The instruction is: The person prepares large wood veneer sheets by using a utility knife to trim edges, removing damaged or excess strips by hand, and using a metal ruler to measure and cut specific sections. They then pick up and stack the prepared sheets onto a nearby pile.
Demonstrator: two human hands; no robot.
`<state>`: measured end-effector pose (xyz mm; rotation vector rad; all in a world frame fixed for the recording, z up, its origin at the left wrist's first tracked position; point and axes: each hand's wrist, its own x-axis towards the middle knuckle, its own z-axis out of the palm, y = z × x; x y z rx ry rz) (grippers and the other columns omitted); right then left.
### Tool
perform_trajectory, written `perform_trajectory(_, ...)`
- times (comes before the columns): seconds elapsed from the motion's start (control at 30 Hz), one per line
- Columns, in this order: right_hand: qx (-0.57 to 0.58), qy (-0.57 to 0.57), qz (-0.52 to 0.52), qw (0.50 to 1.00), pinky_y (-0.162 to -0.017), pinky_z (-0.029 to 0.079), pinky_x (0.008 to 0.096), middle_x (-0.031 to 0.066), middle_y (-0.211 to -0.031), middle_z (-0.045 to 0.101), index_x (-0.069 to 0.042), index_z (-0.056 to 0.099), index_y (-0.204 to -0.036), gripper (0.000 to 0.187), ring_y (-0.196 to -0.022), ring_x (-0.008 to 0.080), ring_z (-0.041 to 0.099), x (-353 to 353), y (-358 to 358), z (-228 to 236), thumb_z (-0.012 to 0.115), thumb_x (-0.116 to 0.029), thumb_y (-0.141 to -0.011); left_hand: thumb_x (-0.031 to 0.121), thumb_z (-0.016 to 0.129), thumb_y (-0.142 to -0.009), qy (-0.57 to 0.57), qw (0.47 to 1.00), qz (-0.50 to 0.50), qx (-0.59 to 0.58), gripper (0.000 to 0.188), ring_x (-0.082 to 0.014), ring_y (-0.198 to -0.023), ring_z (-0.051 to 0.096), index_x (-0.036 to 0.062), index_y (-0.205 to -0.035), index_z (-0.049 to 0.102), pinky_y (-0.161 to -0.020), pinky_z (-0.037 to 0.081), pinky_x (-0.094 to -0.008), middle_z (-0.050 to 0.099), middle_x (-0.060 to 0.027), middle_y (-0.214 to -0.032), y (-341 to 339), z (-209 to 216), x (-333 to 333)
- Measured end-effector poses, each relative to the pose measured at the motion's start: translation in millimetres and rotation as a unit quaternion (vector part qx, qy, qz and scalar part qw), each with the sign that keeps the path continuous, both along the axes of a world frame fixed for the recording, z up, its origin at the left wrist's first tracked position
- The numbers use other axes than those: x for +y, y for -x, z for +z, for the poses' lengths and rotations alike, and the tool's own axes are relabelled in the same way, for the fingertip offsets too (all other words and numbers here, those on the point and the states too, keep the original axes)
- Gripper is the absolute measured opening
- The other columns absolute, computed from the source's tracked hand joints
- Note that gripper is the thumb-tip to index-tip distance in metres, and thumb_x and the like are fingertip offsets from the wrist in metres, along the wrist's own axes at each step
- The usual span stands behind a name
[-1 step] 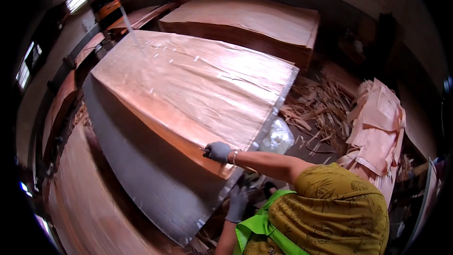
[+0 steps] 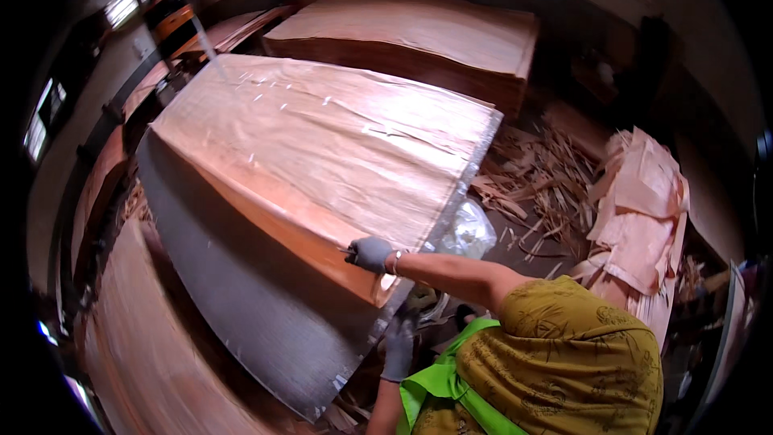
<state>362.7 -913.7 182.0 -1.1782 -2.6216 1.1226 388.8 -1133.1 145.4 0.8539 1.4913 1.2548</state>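
My right hand (image 2: 370, 255), in a grey glove, is closed at the raised near side of a wood veneer sheet (image 2: 338, 153). Something thin and dark-tipped pokes out past its fingers, too small to name. Below this hand the sheet bends down in an orange, curled strip, its lower edge above a grey board (image 2: 258, 298) and casting shadow on it. My left hand (image 2: 398, 348), also gloved in grey, is low beside the board's near corner. Its fingers are dark and blurred, so I cannot see whether they hold anything.
A tall veneer stack (image 2: 411, 36) stands behind. Another pale wood stack (image 2: 153, 338) lies at the lower left. To the right are loose veneer strips (image 2: 543, 181) on the floor, a clear plastic bag (image 2: 469, 232) and a pile of torn veneer (image 2: 640, 209).
The view has shifted slightly, moving the scene a little to the left. My right hand stays at the sheet's raised side. My left hand remains by the board's corner, barely moved.
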Motion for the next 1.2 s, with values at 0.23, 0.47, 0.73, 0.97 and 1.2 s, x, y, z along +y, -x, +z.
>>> perform_trajectory(0.23, 0.12, 0.048, -0.033, 0.991, -0.073, 0.05, 0.0418, 0.0177, -0.082, 0.066, -0.005, 0.067, -0.09, 0.034, -0.079, 0.0315, 0.065, 117.3, -84.8, 43.6, 0.058, -0.037, -0.081, 0.015, 0.049, -0.094, 0.098, 0.966, 0.144, -0.189, 0.024, -0.006, -0.079, 0.057, 0.0054, -0.115, 0.056, -0.065, 0.046, -0.0204, 0.063, -0.0001, -0.099, -57.5, -63.8, 23.3)
perform_trajectory(0.47, 0.218, 0.175, -0.064, 0.958, -0.059, 0.045, 0.0325, 0.0043, -0.068, 0.059, 0.0, 0.068, -0.094, 0.034, -0.059, 0.0145, 0.054, 283.6, -222.1, 114.2, 0.062, -0.03, -0.081, 0.021, 0.053, -0.095, 0.093, 0.974, 0.109, -0.178, 0.03, -0.0087, -0.077, 0.054, 0.0035, -0.119, 0.054, -0.068, 0.045, -0.0216, 0.061, -0.001, -0.095, -174.1, -30.9, 149.5)
perform_trajectory(0.73, 0.286, 0.153, -0.087, 0.942, -0.055, 0.039, 0.0249, -0.0054, -0.073, 0.055, 0.001, 0.066, -0.094, 0.022, -0.062, 0.0061, 0.045, 436.8, -367.2, 144.4, 0.066, -0.02, -0.085, 0.016, 0.038, -0.097, 0.112, 0.987, 0.032, -0.107, 0.027, -0.0136, -0.082, 0.057, 0.003, -0.113, 0.055, -0.073, 0.048, -0.0281, 0.062, -0.004, -0.095, -278.3, -64.5, 294.1)
perform_trajectory(0.97, 0.263, 0.141, -0.128, 0.946, -0.05, 0.035, 0.027, -0.0064, -0.065, 0.05, -0.002, 0.064, -0.076, 0.026, -0.056, 0.0066, 0.04, 638.5, -483.6, 172.2, 0.07, -0.026, -0.084, 0.031, 0.037, -0.097, 0.089, 0.895, 0.067, -0.431, 0.03, -0.0161, -0.074, 0.063, 0.0089, -0.098, 0.057, -0.067, 0.05, -0.0294, 0.064, -0.0051, -0.085, -358.9, -74.7, 474.6)
perform_trajectory(1.2, 0.299, 0.154, -0.141, 0.931, -0.049, 0.034, 0.0214, -0.0064, -0.071, 0.052, 0.0, 0.065, -0.087, 0.021, -0.057, 0.0042, 0.043, 836.4, -595.6, 176.9, 0.068, -0.021, -0.086, 0.054, 0.032, -0.095, 0.183, 0.831, 0.237, -0.469, 0.053, -0.0293, -0.077, 0.062, 0.006, -0.09, 0.054, -0.077, 0.053, -0.0441, 0.063, -0.012, -0.086, -411.0, -112.4, 667.8)
